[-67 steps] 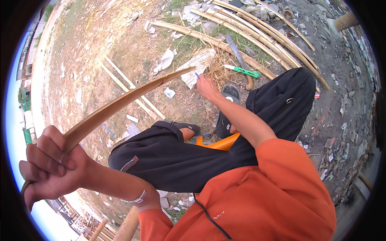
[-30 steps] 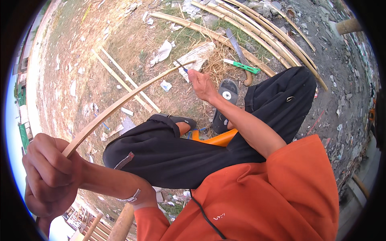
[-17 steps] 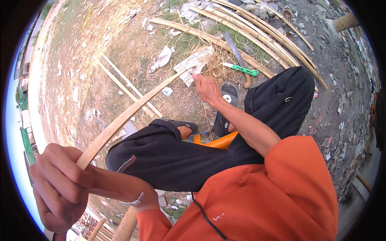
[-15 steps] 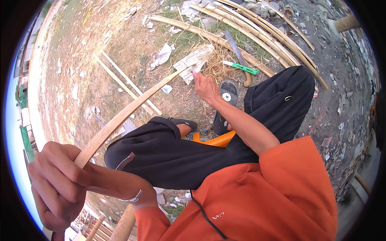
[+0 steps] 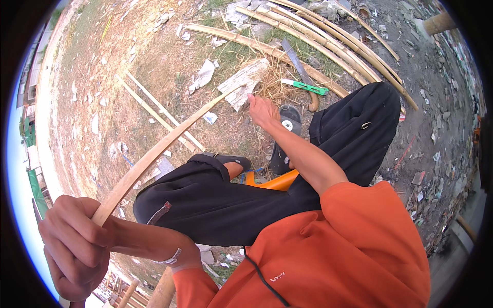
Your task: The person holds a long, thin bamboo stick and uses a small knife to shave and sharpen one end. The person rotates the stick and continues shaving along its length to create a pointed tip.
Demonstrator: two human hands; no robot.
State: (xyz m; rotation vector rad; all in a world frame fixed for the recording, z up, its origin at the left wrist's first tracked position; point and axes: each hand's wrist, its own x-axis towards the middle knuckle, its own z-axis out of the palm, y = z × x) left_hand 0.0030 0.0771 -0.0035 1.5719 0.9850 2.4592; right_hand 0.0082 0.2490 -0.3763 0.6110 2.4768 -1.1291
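Observation:
My left hand (image 5: 77,241), at the lower left, is closed around the near end of a long pale bamboo strip (image 5: 154,156). The strip slants away with a slight bend, and its thin far end lies over a whitish, weathered slab (image 5: 244,84) on the ground. Beside that tip is my right hand (image 5: 263,111), its fingers curled and the thumb forward. What the right fingers hold, if anything, is too small to make out. Farther right lie a green-handled cutter (image 5: 310,88) and a long flat blade (image 5: 295,57) with a curved wooden handle.
Split bamboo lengths (image 5: 328,43) lie across the far right, and two thin strips (image 5: 156,110) rest on the dry ground at left. Something orange (image 5: 275,182) is under my black-trousered legs (image 5: 215,205). A bamboo pole (image 5: 163,287) stands near at lower left; rubble (image 5: 441,138) covers the right side.
My left hand and the near end of the strip have dropped slightly. The right hand has shifted a little nearer and stays beside the strip's far end.

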